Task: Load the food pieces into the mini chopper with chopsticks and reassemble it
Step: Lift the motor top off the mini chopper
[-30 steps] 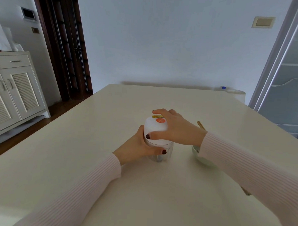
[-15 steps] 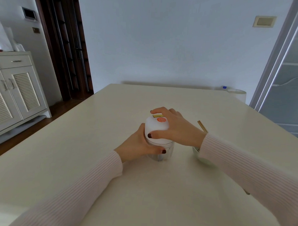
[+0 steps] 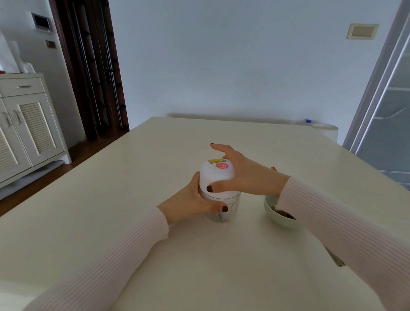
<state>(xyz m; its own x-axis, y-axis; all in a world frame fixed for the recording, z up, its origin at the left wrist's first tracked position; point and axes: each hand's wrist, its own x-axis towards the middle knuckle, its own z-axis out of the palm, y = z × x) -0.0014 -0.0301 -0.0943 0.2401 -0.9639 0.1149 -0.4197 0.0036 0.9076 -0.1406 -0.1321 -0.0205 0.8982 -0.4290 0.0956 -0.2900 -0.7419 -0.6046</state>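
Two grips on upright, lid-up mini chopper (image 3: 223, 196): left hand (image 3: 190, 201) around jar (image 3: 231, 209), right hand (image 3: 242, 177) around lid (image 3: 216, 175).

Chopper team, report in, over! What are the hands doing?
Left hand grips clear cup. Right hand holds white lid, seated on cup. Nothing in the way; bowl sits beside, over.

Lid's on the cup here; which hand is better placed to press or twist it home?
Right, I'd judge. The right hand spans the white top, thumb on its near side, while the left hand grips the clear cup below, steadying it.
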